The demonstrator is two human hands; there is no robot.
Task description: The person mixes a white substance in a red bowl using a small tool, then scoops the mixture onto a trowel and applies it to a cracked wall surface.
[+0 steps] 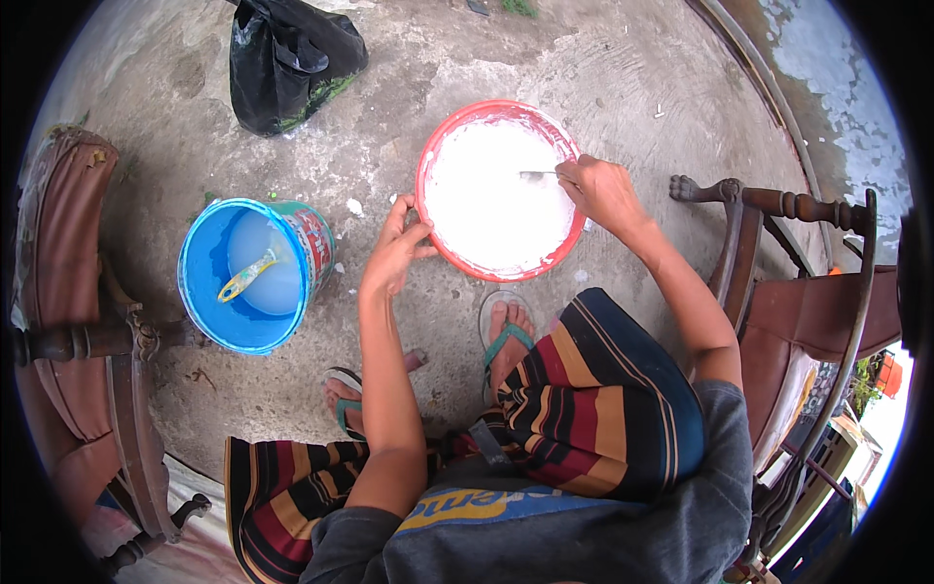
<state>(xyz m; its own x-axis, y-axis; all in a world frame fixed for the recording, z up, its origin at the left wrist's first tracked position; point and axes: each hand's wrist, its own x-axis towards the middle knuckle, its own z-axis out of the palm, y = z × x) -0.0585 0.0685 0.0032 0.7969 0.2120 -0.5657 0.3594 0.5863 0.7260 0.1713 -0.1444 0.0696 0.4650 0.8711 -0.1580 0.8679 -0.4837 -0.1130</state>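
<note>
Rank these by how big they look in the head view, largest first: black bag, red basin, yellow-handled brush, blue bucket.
1. Red basin
2. Blue bucket, slightly smaller
3. Black bag, its top reaching the picture's edge, so part may be missing
4. Yellow-handled brush, clearly smallest

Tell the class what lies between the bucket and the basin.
Between the bucket and the basin, the head view shows white spots on the floor and the left hand beside the basin's rim.
</note>
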